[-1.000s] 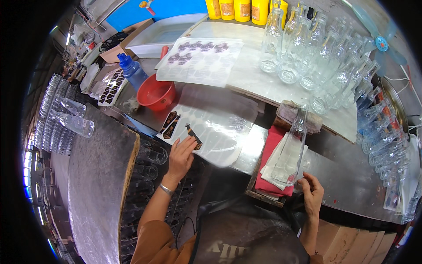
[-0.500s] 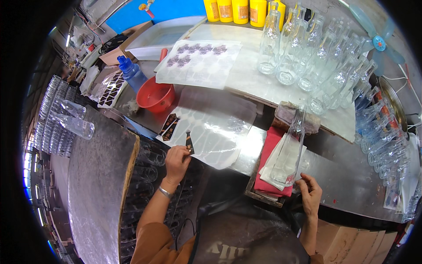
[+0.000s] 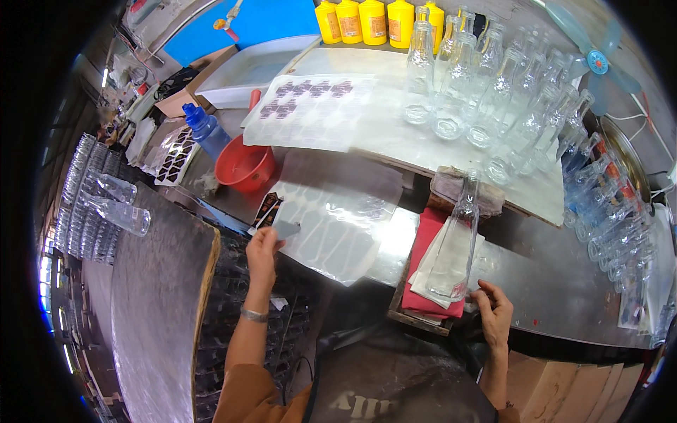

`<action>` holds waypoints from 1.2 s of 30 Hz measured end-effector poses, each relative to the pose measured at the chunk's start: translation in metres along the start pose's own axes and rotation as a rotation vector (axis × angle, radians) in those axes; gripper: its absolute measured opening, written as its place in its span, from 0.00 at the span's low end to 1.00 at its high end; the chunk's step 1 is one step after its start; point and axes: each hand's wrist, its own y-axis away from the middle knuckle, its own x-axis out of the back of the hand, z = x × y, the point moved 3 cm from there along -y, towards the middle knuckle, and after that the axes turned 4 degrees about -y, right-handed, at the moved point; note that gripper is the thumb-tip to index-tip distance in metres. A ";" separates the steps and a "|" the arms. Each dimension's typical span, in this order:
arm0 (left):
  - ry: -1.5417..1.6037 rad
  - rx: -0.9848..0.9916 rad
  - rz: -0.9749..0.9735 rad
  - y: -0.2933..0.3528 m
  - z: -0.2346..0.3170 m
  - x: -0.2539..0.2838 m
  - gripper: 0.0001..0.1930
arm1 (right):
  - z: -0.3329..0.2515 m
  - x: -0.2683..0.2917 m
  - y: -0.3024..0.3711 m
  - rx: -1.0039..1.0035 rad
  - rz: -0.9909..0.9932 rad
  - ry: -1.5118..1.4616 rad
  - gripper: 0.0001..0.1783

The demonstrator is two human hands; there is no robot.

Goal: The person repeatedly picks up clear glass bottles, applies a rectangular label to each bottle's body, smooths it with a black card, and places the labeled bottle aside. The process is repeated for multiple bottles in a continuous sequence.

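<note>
My left hand (image 3: 263, 248) pinches a small tie-shaped decal (image 3: 285, 229) by its edge, its plain grey side showing. Beside those fingers, dark patterned decals (image 3: 268, 206) lie at the corner of a translucent backing sheet (image 3: 328, 240) with pale tie-shaped outlines. To the right, a clear glass bottle (image 3: 462, 240) lies slanted over folded white cloth (image 3: 431, 271) and red cloth (image 3: 427, 229) in a shallow wooden box (image 3: 399, 304). My right hand (image 3: 495, 310) is by the bottle's base, fingers loosely bent and apart; whether the fingertips touch the glass is unclear.
A red bowl (image 3: 245, 168) and a blue squeeze bottle (image 3: 206, 130) stand at the left. A printed sheet (image 3: 310, 113) lies on the raised board, with several upright glass bottles (image 3: 486, 92) behind. More bottles (image 3: 606, 233) line the right; a bare tabletop (image 3: 159, 296) is at left.
My left hand has moved slightly left with the decal, which has turned from its dark patterned face to its grey side. The right hand stays by the bottle's base.
</note>
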 end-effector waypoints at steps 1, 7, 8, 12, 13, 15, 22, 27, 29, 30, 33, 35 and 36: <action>0.083 0.036 0.007 -0.008 0.006 -0.015 0.11 | 0.000 0.001 0.000 -0.001 0.001 -0.003 0.16; -0.301 -0.457 0.023 -0.076 0.028 -0.105 0.10 | 0.002 0.005 -0.003 -0.020 0.009 -0.022 0.16; -0.466 -0.540 -0.065 -0.076 0.031 -0.124 0.09 | 0.006 0.006 -0.003 -0.023 0.012 -0.033 0.16; -0.888 -0.818 -0.350 -0.070 0.023 -0.157 0.07 | 0.004 0.007 0.000 -0.062 -0.022 -0.035 0.16; -0.927 -0.875 -0.406 -0.066 0.017 -0.158 0.06 | 0.003 0.007 0.000 -0.061 -0.021 -0.033 0.16; -0.929 -0.854 -0.412 -0.056 0.015 -0.151 0.07 | 0.003 0.007 0.001 -0.061 -0.021 -0.028 0.16; -0.733 -0.309 -0.480 -0.038 0.036 -0.106 0.09 | -0.003 0.008 -0.004 -0.029 0.030 -0.055 0.15; 0.039 0.207 -0.606 -0.030 0.079 -0.147 0.11 | -0.012 0.014 -0.008 -0.075 -0.030 -0.070 0.16; 0.084 0.080 -0.658 -0.027 0.098 -0.184 0.10 | -0.019 0.011 -0.011 -0.040 0.015 -0.123 0.15; 0.076 -0.034 -0.666 -0.019 0.114 -0.207 0.09 | -0.021 0.011 -0.013 -0.023 0.039 -0.152 0.15; 0.025 -0.349 -0.827 0.023 0.149 -0.252 0.06 | -0.023 0.011 -0.018 -0.005 0.030 -0.106 0.15; -0.255 -0.676 -0.914 0.066 0.178 -0.263 0.01 | -0.027 0.015 -0.021 -0.036 -0.047 -0.020 0.17; -0.316 -0.900 -0.904 0.079 0.174 -0.268 0.02 | -0.032 0.014 -0.021 -0.040 -0.052 -0.016 0.16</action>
